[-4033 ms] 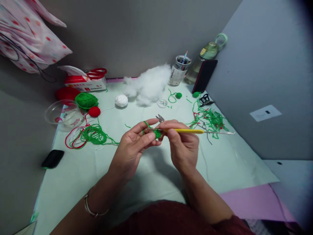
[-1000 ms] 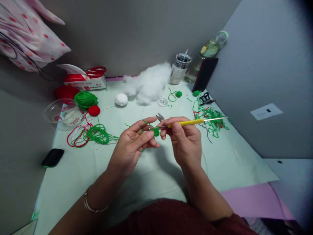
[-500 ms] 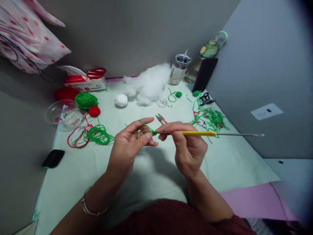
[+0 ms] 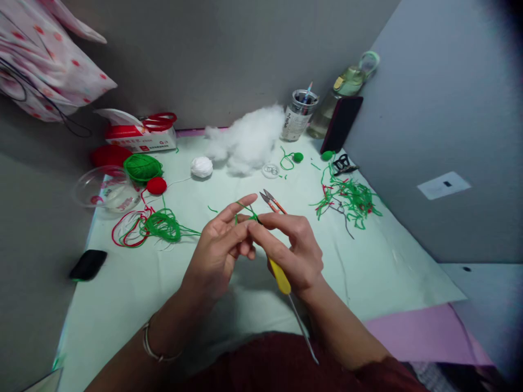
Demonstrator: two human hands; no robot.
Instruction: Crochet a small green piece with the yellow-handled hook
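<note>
My left hand (image 4: pixel 220 239) pinches green yarn (image 4: pixel 248 208), which runs over its raised index finger. In my right hand (image 4: pixel 292 245) is a crochet hook (image 4: pixel 281 276) with a yellow handle, slanting down toward me; its far metal end points at my lap. The working tip lies at the yarn between both hands, mostly hidden by the fingers. Thumbs and fingertips of the two hands meet there. Just beyond them lie thread snips (image 4: pixel 273 201) with orange handles. A loose green yarn bundle (image 4: pixel 163 226) lies left of my left hand.
White stuffing (image 4: pixel 253 139) sits at the back, beside a white yarn ball (image 4: pixel 201 167). Green scraps (image 4: pixel 351 198) spread at right. A pen cup (image 4: pixel 296 122), a bottle (image 4: pixel 327 114) and a phone (image 4: pixel 342 125) stand behind. A plastic tub (image 4: pixel 87 190) and tissue box (image 4: pixel 141 139) are left.
The crochet hook has swung from nearly level, pointing right, to slanting down toward me. My right hand has turned and moved left, its fingertips now against my left hand's.
</note>
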